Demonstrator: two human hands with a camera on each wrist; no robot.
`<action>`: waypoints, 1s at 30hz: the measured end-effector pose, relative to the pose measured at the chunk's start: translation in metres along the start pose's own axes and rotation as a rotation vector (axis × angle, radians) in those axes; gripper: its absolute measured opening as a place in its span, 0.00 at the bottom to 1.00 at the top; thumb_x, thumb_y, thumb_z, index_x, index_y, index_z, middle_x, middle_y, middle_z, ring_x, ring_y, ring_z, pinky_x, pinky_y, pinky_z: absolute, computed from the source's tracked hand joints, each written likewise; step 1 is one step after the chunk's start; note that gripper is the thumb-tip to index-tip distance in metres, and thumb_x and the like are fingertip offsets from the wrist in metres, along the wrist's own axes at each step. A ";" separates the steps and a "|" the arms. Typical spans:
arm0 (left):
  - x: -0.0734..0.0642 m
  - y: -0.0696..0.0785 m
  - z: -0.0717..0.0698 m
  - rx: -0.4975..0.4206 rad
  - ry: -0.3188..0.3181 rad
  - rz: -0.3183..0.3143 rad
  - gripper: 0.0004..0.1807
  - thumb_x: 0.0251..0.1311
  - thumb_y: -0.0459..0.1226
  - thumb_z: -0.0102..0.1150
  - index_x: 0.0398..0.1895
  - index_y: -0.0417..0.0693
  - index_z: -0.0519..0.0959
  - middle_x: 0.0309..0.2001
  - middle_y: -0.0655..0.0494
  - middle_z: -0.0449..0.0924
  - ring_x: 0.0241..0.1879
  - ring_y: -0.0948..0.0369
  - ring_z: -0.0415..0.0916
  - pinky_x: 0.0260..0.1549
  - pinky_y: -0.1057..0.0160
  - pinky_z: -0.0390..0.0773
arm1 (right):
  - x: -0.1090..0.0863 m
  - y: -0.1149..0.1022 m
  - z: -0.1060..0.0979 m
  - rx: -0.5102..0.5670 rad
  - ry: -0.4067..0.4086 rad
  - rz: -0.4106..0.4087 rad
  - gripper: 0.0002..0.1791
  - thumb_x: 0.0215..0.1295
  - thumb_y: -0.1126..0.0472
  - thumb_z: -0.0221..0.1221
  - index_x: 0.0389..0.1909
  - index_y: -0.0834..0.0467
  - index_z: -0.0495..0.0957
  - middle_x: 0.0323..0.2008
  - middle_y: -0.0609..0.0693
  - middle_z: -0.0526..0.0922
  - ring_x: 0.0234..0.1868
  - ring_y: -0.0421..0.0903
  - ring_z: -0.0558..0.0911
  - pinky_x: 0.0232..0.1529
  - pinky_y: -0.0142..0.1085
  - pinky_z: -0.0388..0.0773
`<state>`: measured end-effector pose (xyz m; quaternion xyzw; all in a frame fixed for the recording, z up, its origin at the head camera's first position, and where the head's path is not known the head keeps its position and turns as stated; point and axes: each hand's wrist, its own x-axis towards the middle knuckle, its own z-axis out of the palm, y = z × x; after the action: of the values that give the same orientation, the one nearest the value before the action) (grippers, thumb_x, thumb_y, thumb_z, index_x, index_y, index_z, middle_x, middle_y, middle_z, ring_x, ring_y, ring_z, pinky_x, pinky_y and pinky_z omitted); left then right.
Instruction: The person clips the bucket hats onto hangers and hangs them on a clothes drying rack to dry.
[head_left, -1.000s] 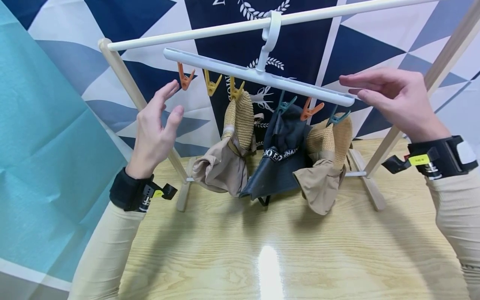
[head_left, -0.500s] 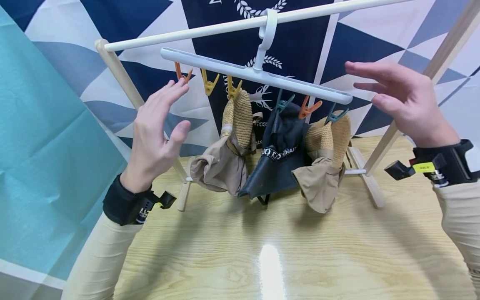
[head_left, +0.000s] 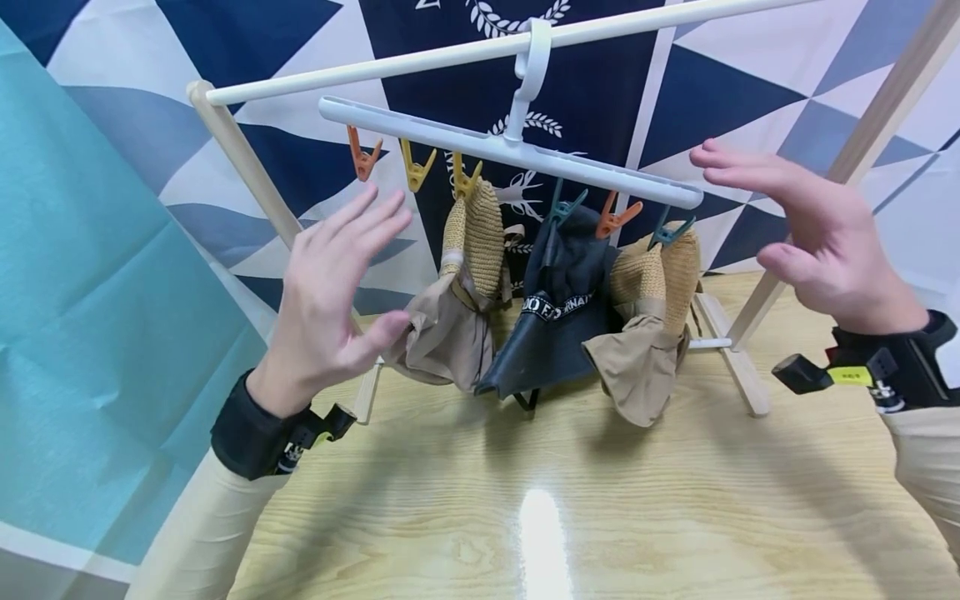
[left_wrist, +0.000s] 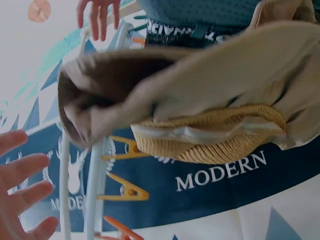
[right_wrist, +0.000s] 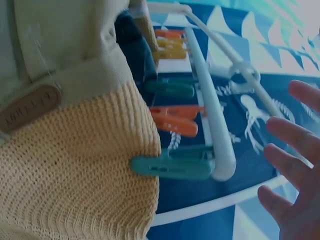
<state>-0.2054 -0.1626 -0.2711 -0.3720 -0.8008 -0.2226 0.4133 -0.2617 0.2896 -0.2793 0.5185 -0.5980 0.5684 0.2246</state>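
Note:
A pale blue clip hanger (head_left: 510,152) hangs by its hook from a white rail. Clipped under it are a straw-and-beige hat (head_left: 450,325) on the left, a dark navy hat (head_left: 558,308) in the middle and a second straw-and-beige hat (head_left: 641,358) on the right. My left hand (head_left: 322,300) is held up beside the left hat, fingers spread and holding nothing. Beyond the hanger's right end, my right hand (head_left: 825,237) is raised with fingers extended and thumb apart, also holding nothing. In the right wrist view a green clip (right_wrist: 172,165) bites the straw part of the right hat.
The white rail (head_left: 420,60) sits on a wooden stand whose left post (head_left: 247,158) and right post (head_left: 877,125) flank the hats. An orange clip (head_left: 363,158) and a yellow clip (head_left: 416,167) hang without hats. Below lies a wood-grain tabletop (head_left: 420,492).
My left hand has shifted right and lower, its fingers spreading apart. My right hand has drifted slightly right and down, thumb parting from the fingers. The hats and hanger stay in place.

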 end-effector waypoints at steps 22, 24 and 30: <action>-0.021 0.047 0.009 -0.024 -0.210 0.275 0.51 0.78 0.75 0.31 0.77 0.46 0.79 0.79 0.42 0.79 0.84 0.42 0.70 0.74 0.30 0.72 | -0.015 -0.027 0.049 -0.282 -0.286 -0.297 0.48 0.80 0.24 0.53 0.73 0.64 0.82 0.83 0.64 0.73 0.91 0.58 0.65 0.94 0.46 0.53; -0.024 0.049 0.012 -0.035 -0.211 0.293 0.51 0.78 0.75 0.31 0.77 0.47 0.80 0.80 0.42 0.79 0.84 0.42 0.70 0.73 0.31 0.73 | -0.021 -0.029 0.050 -0.305 -0.309 -0.274 0.49 0.79 0.22 0.52 0.73 0.63 0.82 0.84 0.64 0.72 0.91 0.58 0.64 0.94 0.46 0.52; -0.034 0.052 0.025 -0.047 -0.224 0.356 0.51 0.79 0.75 0.31 0.78 0.47 0.79 0.80 0.43 0.79 0.83 0.43 0.72 0.72 0.34 0.76 | -0.036 -0.030 0.055 -0.294 -0.352 -0.260 0.55 0.77 0.17 0.47 0.73 0.63 0.82 0.84 0.65 0.72 0.91 0.58 0.63 0.93 0.44 0.52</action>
<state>-0.1636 -0.1277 -0.3109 -0.5396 -0.7578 -0.1218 0.3459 -0.2050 0.2575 -0.3107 0.6438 -0.6324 0.3429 0.2609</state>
